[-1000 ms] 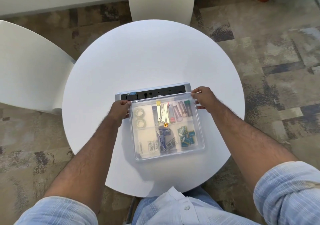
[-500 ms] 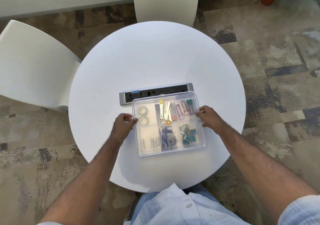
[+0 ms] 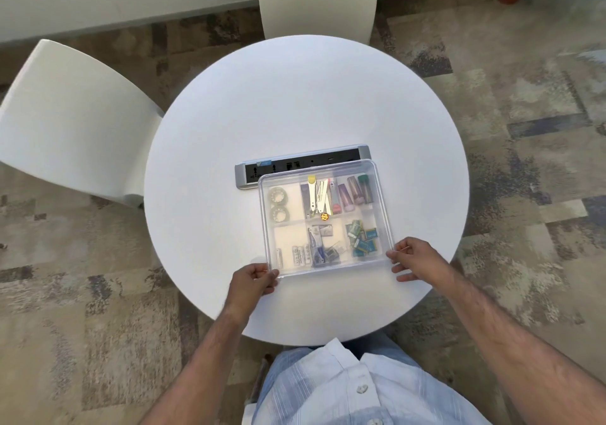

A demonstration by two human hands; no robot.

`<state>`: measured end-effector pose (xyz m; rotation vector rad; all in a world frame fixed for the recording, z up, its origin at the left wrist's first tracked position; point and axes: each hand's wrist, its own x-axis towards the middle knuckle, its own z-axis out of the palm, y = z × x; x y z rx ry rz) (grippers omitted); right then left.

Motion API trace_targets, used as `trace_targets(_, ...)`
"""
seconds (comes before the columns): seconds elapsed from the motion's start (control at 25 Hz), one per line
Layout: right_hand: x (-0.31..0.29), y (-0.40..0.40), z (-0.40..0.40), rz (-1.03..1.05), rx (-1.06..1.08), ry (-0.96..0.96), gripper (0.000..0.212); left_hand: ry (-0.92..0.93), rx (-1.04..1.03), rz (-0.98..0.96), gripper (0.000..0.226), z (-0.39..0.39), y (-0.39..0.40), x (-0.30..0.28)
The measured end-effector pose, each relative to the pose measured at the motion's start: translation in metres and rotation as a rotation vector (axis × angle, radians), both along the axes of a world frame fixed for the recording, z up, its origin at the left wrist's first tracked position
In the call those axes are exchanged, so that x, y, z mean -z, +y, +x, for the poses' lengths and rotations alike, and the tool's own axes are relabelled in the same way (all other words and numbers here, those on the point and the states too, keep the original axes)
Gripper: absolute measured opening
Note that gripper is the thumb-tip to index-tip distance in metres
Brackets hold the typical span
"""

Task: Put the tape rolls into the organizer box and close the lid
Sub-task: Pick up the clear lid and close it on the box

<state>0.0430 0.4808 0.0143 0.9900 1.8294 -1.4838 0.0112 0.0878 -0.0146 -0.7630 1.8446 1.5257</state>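
organizer box: clear plastic, on round white table, about 5 o'clock from table centre; far edge overlaps power strip
lid: clear, lying flat over the box, covers all compartments
tape rolls: two, inside box, compartment at 10 o'clock corner, one behind the other, just beside each other
left hand: at box's 7 o'clock corner, fingers curled, fingertips pinching the corner of lid/box
right hand: at box's 5 o'clock corner, partly spread, thumb and forefinger on the corner, other fingers loose below the rim
other contents: small tools, tubes, batteries, green packets in remaining compartments
power strip: grey-black, at 12 o'clock of box
chairs: white chair at table's 9 o'clock, second chair at 12 o'clock
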Motion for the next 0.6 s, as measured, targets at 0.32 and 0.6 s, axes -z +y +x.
trace_targets(0.32, 0.005, -0.014, 0.012, -0.069, 0.157, 0.008, 0.023, -0.062, -0.065, 0.001, 0.020, -0.001, 0.003, -0.003)
trace_targets(0.6, 0.007, -0.013, 0.013, -0.035, 0.117, 0.004, 0.026, -0.067, -0.054, -0.035, 0.021, 0.003, 0.005, -0.003)
